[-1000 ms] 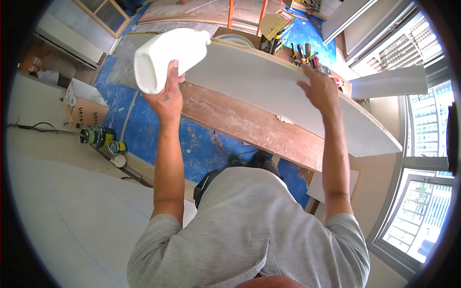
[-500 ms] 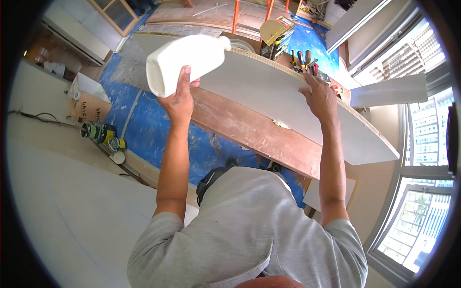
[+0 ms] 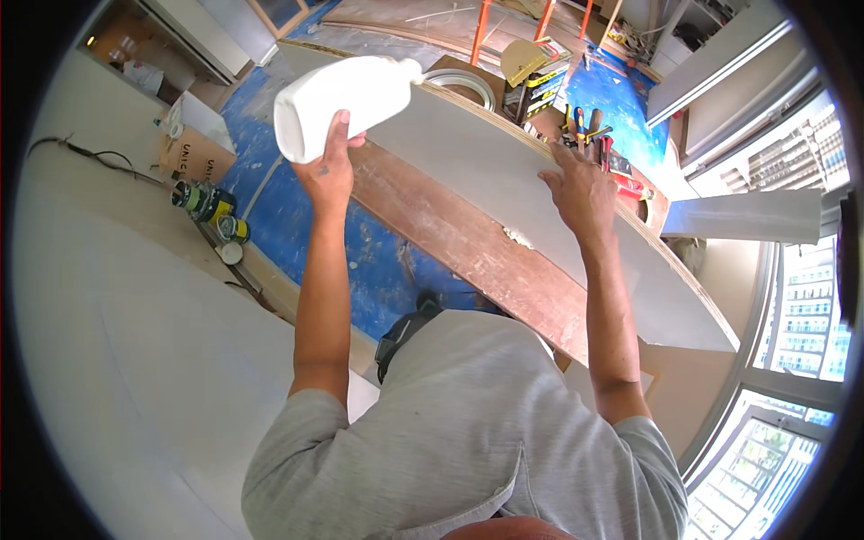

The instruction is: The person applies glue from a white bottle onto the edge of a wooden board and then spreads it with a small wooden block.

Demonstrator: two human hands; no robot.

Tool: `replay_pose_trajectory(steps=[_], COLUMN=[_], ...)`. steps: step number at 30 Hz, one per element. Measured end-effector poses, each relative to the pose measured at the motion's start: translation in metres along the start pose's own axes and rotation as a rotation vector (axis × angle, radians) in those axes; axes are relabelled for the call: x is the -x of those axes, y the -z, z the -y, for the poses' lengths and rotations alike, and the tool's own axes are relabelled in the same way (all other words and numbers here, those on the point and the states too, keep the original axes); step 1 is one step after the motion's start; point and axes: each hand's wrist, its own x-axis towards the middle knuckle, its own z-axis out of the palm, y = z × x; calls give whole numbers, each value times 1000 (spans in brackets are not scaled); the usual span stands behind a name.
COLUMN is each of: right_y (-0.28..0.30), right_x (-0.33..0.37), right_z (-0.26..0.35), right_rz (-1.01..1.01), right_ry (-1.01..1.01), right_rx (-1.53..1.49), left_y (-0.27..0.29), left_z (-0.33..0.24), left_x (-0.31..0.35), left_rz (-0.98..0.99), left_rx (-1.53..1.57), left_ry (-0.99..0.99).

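Observation:
My left hand [image 3: 329, 171] grips a white plastic bottle [image 3: 337, 101], thumb across its near side. The bottle lies tipped on its side in the air, its narrow neck to the right, beside the edge of a long pale board [image 3: 477, 166]. Whether anything flows from the neck, I cannot make out. My right hand [image 3: 583, 193] lies on the board near its far edge, fingers stretched out and thumb apart. Just beyond its fingertips is a cluster of hand tools [image 3: 587, 126] with coloured handles.
A brownish plank [image 3: 450, 229] runs below the board. Blue sheeting [image 3: 279, 216] covers the floor. White coiled edging [image 3: 463, 83] and a yellow-black box [image 3: 543, 90] are behind the board. Paint cans [image 3: 209, 205] and a cardboard box [image 3: 200, 155] stand left; windows [image 3: 801, 306] right.
The view has turned a little, shifting the room. Along the board's edge, the bottle and my right hand have both slid slightly left. My left hand keeps its grip.

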Motion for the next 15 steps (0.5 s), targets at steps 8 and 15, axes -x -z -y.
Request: replay_pose_trajectory(steps=[8, 15], right_y=[-3, -4], right_x=[9, 7], right_z=[4, 3], right_rz=[-40, -36], right_ry=[3, 4], right_rx=[-22, -25], left_y=[-11, 0], left_z=[-19, -5], left_x=[6, -4], left_rz=[8, -2], left_rx=[-27, -66], left_ry=[-17, -22])
